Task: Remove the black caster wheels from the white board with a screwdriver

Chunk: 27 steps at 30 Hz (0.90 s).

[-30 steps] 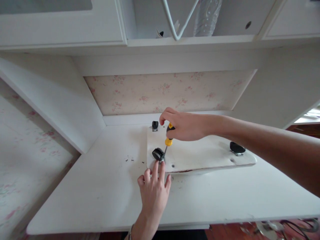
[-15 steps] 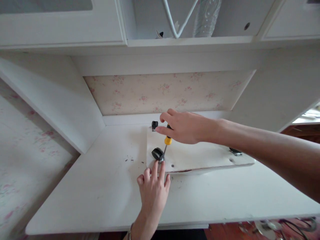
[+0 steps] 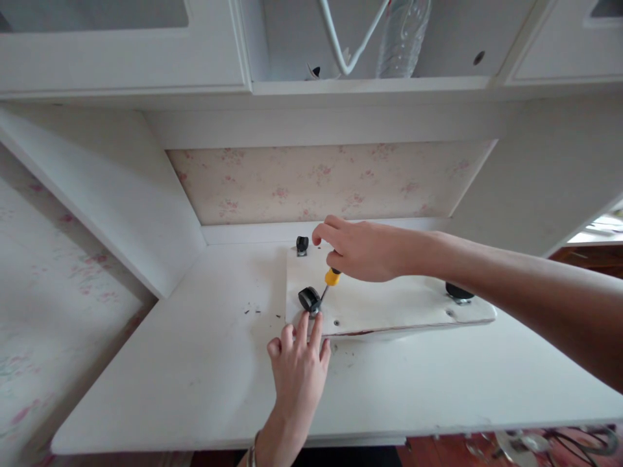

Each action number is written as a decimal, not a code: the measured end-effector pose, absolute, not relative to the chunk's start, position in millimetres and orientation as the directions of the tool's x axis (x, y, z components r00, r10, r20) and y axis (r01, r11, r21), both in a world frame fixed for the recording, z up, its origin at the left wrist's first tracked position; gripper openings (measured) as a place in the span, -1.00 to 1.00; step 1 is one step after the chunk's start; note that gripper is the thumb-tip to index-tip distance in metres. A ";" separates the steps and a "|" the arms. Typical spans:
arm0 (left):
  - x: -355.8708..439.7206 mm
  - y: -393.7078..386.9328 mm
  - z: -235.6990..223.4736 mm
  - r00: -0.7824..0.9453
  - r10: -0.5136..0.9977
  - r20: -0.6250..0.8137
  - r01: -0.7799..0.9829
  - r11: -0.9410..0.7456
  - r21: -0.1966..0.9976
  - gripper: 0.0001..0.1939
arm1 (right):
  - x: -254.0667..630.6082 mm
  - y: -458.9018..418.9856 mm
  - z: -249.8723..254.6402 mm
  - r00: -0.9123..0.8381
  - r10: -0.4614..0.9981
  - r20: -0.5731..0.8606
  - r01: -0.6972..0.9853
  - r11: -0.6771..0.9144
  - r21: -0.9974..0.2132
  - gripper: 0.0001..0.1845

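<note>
My right hand (image 3: 355,250) is closed around a screwdriver (image 3: 332,277) with a yellow and black handle. Its shaft slants down to the metal plate of a black caster wheel (image 3: 309,299) at the near left corner of a white board (image 3: 384,298). With fingers stretched, my left hand (image 3: 300,363) touches the near edge of that caster's plate. A second caster (image 3: 302,244) stands at the board's far left corner, and another caster (image 3: 459,293) is at the right end, partly under my right forearm. The screw under the screwdriver tip is too small to make out.
Several small screws (image 3: 257,311) lie on the white desk top (image 3: 214,376) left of the board. Above is an open shelf with a clear plastic bottle (image 3: 403,39) and a hanging white cable (image 3: 346,61). White side panels (image 3: 111,194) flank the desk.
My right hand has turned slightly, its thumb drawn in, and the screwdriver leans more to the right. My left hand stays at the caster plate. The view has shifted slightly.
</note>
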State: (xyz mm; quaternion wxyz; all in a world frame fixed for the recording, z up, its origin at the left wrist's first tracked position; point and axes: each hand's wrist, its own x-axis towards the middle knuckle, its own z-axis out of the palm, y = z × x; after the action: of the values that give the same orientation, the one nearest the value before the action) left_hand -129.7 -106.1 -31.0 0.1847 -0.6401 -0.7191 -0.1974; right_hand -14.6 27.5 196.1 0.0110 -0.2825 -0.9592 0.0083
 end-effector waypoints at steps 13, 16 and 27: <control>-130.6 -100.6 -21.5 -0.100 0.871 0.480 0.994 0.106 0.015 -0.49 | -9.7 26.3 200.3 -0.836 0.549 -0.007 0.549 0.834 -0.061 -0.54; -132.5 -100.2 -18.8 -0.081 0.873 0.481 0.996 0.087 0.009 -0.51 | -9.4 26.1 199.5 -0.859 0.511 -0.024 0.507 0.844 -0.175 -0.55; -137.2 -99.6 -20.6 -0.062 0.866 0.496 0.998 0.055 0.030 -0.50 | -4.5 26.9 198.9 -0.846 0.532 -0.036 0.531 0.832 -0.160 -0.57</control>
State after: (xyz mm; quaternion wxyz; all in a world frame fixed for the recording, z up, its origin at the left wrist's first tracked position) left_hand -137.2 -99.6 -20.6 0.1765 -0.6616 -0.7044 -0.1872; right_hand -4.5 26.9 198.9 0.0050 -0.2777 -0.9572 0.0819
